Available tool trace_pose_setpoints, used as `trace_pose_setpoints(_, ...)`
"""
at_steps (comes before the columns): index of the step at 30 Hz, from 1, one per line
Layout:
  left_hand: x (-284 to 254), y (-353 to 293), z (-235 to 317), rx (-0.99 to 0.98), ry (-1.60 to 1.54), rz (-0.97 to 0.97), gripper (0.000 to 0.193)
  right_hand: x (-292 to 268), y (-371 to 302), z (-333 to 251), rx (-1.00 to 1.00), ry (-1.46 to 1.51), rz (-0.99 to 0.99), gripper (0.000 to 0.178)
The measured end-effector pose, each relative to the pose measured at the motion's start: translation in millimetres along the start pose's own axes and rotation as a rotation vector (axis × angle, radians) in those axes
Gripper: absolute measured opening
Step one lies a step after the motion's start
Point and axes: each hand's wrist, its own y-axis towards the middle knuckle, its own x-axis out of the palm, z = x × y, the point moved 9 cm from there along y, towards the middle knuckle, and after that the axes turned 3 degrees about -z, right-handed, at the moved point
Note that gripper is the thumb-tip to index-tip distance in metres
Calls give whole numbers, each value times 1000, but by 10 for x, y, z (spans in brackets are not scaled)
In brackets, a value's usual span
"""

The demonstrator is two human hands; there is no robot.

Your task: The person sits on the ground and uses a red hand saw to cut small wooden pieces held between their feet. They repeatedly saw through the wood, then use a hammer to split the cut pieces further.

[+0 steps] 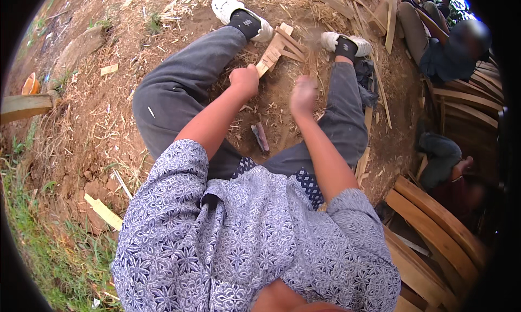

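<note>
head view: left of two side-by-side fisheyes, worn on the head, facing steeply down. patterned shirt (249,236) nearest; left hand (245,82) and right hand (303,96) mid-range; shoes (224,8) far. takes in grass (54,252) left, planks (440,217) right; edges bend at dark rim.

Wood strip (269,58) between the shoes (222,8)

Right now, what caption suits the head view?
Left hand gripping a pale wood piece, right hand blurred, over ground scattered with chips.
</note>
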Motion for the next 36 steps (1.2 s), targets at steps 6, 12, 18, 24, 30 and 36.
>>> trace_pose_setpoints(6, -18, 8, -183, -5, -11, -2, 47, 90, 288, -53, 511, 313, -658, 46)
trace_pose_setpoints(12, -113, -61, -297, 82, -373, -117, 68, -413, -363, -535, 828, 912, -543, 43)
trace_pose_setpoints(18, -319, -833, 98, 238, -1277, -446, 48, -403, -1216, -134, 1076, 1022, -479, 44)
trace_pose_setpoints(24, -735, -1776, 275, 341, -1462, -367, 51, -292, -1624, 428, 1144, 980, -463, 54)
trace_pose_setpoints(30, -1526, -2492, 71, 218, -496, 353, 41, -272, -1603, 628, 1171, 1020, -410, 48)
trace_pose_setpoints(36, -2277, -3133, 7, 192, -23, 914, 42, -194, -1548, 769, 1129, 1131, -375, 54)
